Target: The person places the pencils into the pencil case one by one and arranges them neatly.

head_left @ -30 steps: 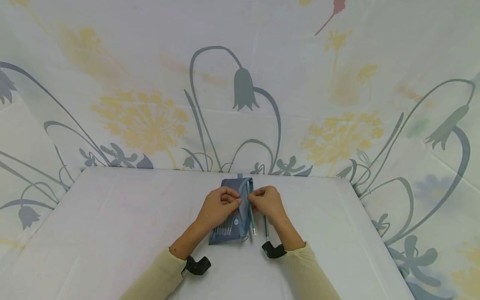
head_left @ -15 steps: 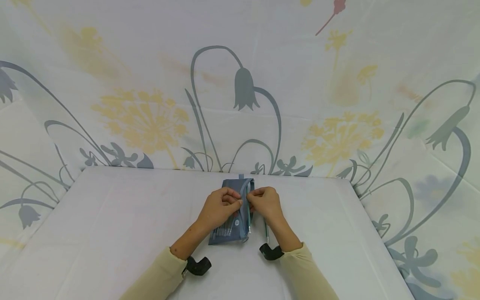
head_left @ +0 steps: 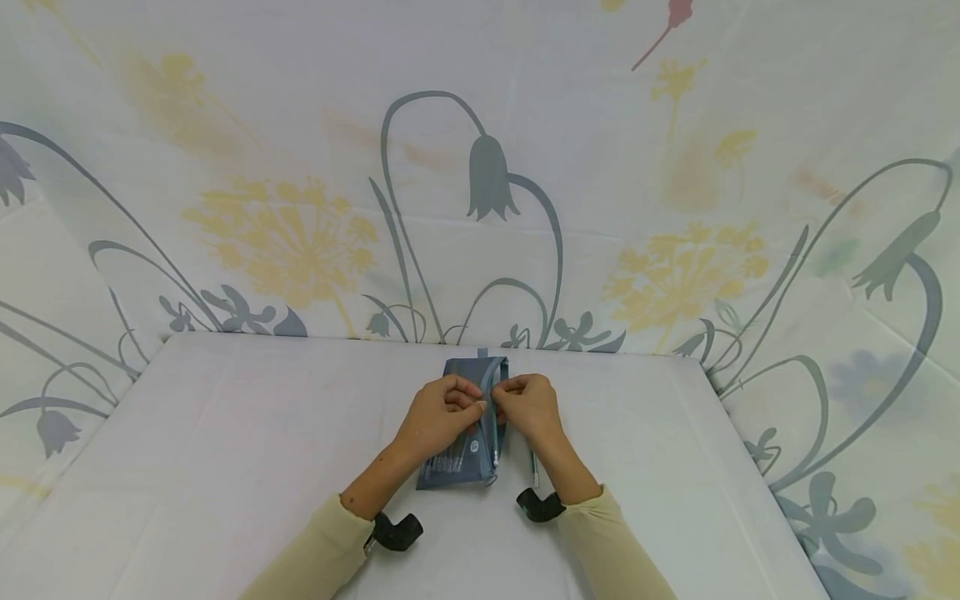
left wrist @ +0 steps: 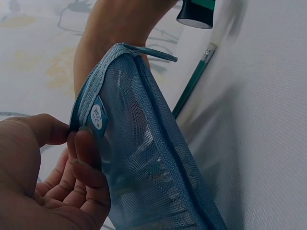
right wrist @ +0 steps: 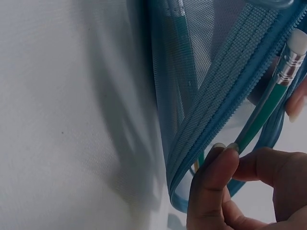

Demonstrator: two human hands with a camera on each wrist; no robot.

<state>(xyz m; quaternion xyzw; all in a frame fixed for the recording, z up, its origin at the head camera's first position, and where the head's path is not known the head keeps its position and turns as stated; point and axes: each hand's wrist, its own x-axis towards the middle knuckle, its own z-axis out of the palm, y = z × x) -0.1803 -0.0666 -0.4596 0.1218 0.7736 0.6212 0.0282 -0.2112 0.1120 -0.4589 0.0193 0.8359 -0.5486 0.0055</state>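
A blue mesh zip pencil case [head_left: 453,473] stands tilted on the white table, its zip undone along the right side. My left hand [head_left: 438,412] pinches the case's upper edge near a round white label [left wrist: 97,116]. With thumb and fingertips, my right hand [head_left: 531,406] pinches a green pencil [right wrist: 264,112] with a white eraser. That pencil lies along the case's opening, eraser end toward me; its far end is hidden behind the fingers. Through the mesh, several pencils show inside the case.
Another green pencil [left wrist: 192,86] lies on the table right of the case, partly behind my right wrist. A black wrist camera [head_left: 540,505] sits by the right sleeve, another black camera [head_left: 399,532] by the left. A flower-printed cloth [head_left: 315,250] hangs behind the table.
The held pencil has swung left, from beside the case to within its opening. My right hand has shifted slightly left, while the left hand stays almost still.
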